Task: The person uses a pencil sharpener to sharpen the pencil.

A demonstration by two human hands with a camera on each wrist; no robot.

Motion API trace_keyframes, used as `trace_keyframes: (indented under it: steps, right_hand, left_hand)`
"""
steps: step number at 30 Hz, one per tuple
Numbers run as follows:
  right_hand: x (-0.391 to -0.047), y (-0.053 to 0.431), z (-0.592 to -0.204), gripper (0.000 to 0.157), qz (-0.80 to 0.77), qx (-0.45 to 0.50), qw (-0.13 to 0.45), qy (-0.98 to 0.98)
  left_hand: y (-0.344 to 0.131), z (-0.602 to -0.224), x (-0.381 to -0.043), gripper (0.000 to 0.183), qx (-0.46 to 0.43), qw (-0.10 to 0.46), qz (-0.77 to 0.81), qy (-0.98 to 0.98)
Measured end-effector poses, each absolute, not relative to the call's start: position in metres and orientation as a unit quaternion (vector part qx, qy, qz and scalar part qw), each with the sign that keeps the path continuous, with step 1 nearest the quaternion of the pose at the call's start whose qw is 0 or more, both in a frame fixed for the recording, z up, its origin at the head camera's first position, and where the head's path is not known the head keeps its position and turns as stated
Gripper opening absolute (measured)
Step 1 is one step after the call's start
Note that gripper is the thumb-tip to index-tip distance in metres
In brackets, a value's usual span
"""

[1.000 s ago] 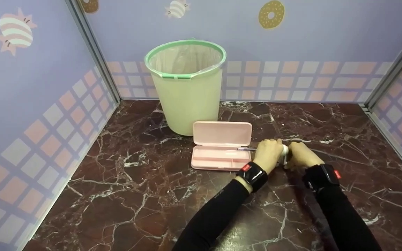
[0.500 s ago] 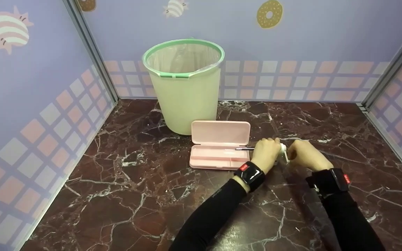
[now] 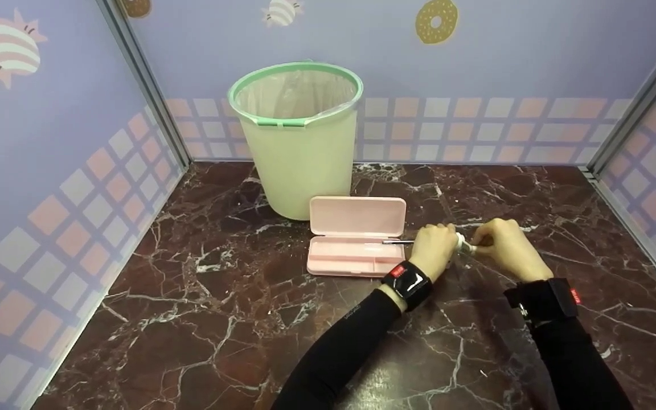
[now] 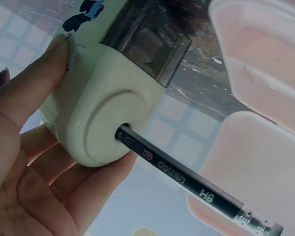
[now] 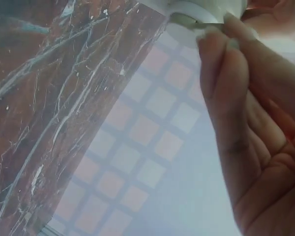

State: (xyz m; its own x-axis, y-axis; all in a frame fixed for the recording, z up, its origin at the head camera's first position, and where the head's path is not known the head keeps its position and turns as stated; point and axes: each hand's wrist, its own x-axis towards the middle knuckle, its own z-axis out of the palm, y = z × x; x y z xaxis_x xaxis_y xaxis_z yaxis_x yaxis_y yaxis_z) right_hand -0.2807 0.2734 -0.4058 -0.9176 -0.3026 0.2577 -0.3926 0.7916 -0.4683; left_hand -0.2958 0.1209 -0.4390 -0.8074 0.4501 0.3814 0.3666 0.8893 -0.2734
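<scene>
My left hand (image 3: 433,250) grips a cream crank pencil sharpener (image 4: 93,93), thumb on one side and fingers underneath. A dark pencil (image 4: 179,172) marked HB sticks out of the sharpener's round front, its eraser end over the pencil case. The sharpener has a see-through shavings drawer (image 4: 150,46). On the far side, my right hand (image 3: 504,245) pinches the crank handle (image 5: 211,26) between thumb and fingertips. In the head view my left hand hides most of the sharpener; only its white end (image 3: 462,242) shows between the hands.
An open pink pencil case (image 3: 342,265) with compartments lies left of my left hand, lid raised. Behind it stands a pale green bin (image 3: 305,165) with a bag liner. Patterned walls enclose the dark marbled table (image 3: 191,319) at the back and sides.
My right hand has turned the crank, rising and shifting right with its wrist swinging outward. My left hand keeps its hold on the sharpener, and the whole head view has drifted slightly.
</scene>
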Motion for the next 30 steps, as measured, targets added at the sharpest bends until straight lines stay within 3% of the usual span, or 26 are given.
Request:
trace_keyframes:
  steps: [12, 30]
  right_hand:
    - [-0.285, 0.271, -0.405, 0.012, 0.262, 0.178, 0.152, -0.936]
    - [-0.297, 0.259, -0.4, 0.013, 0.215, 0.131, 0.171, -0.953]
  left_hand:
    - [0.118, -0.439, -0.297, 0.019, -0.239, 0.223, 0.091, -0.941]
    - [0.114, -0.44, -0.298, 0.024, -0.256, 0.231, 0.095, -0.934]
